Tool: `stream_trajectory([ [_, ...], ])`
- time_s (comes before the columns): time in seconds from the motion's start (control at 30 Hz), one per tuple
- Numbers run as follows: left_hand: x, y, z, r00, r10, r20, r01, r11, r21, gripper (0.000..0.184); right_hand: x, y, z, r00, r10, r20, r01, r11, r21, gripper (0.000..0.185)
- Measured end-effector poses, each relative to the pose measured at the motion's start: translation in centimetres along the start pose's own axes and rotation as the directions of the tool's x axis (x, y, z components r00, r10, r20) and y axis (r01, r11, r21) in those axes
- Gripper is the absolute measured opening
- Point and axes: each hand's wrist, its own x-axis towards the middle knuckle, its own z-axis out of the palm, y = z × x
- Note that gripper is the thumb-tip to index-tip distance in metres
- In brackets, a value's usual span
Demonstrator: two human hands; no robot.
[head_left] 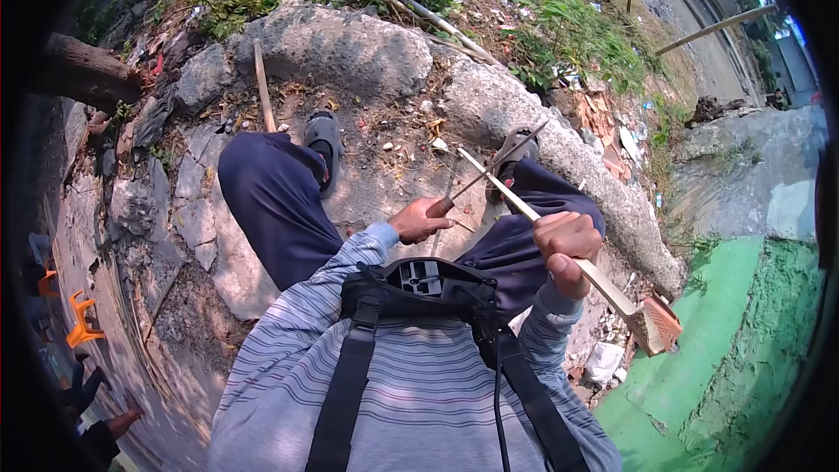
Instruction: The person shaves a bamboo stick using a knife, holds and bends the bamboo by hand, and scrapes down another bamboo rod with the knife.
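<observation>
My left hand (419,221) is closed around the brown handle of a knife-like tool (491,166), whose thin dark blade slants up to the right. Wrapped round a long pale strip of wood or bamboo (606,287), my right hand (568,249) is beside my right knee. The strip's narrow tip crosses the blade, and whether the two touch is unclear. Its wider lower end lies over or close to a reddish-brown block (662,323). Both hands are in front of my torso, between and over my bent legs.
A stick (264,87) leans near my left knee. Rough concrete slabs (341,48) curve ahead of my feet. A tree trunk (87,70) is at left, an orange stool (85,319) and people at lower left. At right are a white bag (603,362) and green-painted concrete (690,358).
</observation>
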Motion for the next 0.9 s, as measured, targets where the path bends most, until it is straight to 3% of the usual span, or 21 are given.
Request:
stream_trajectory([
  [0.13,0.0,0.1,-0.2,0.997,0.055,0.051,-0.061,0.992,0.112,0.042,-0.3,-0.1,0.7,0.994,-0.018,-0.105,0.011,0.998,-0.065,0.044],
  [0.23,0.1,-0.3,0.0,0.999,0.050,0.004,-0.050,0.986,0.158,0.041,-0.7,0.4,0.9,0.930,-0.105,-0.353,0.088,0.994,-0.065,0.042],
  [0.37,-0.1,-0.2,0.0,0.996,0.089,-0.025,-0.082,0.974,0.210,0.039,-1.1,0.2,1.0,0.926,-0.141,-0.351,0.146,0.989,-0.011,0.041],
  [0.43,-0.4,0.0,0.0,0.977,0.212,0.027,-0.210,0.932,0.296,0.037,-1.3,-0.4,1.1,0.920,-0.156,-0.358,0.175,0.984,0.020,0.041],
  [0.53,-2.3,1.3,0.2,0.983,0.183,0.035,-0.186,0.959,0.212,0.035,-1.3,-0.8,1.0,0.912,-0.178,-0.370,0.210,0.977,0.047,0.038],
  [0.63,-2.6,0.9,0.3,0.986,0.164,0.036,-0.167,0.972,0.162,0.033,-0.6,-0.5,1.1,0.828,-0.048,-0.559,0.135,0.984,0.115,0.033],
  [0.9,-2.8,1.2,0.3,0.986,0.164,-0.009,-0.161,0.978,0.133,0.034,1.1,-0.1,0.7,0.792,0.028,-0.610,0.100,0.980,0.175,0.033],
])
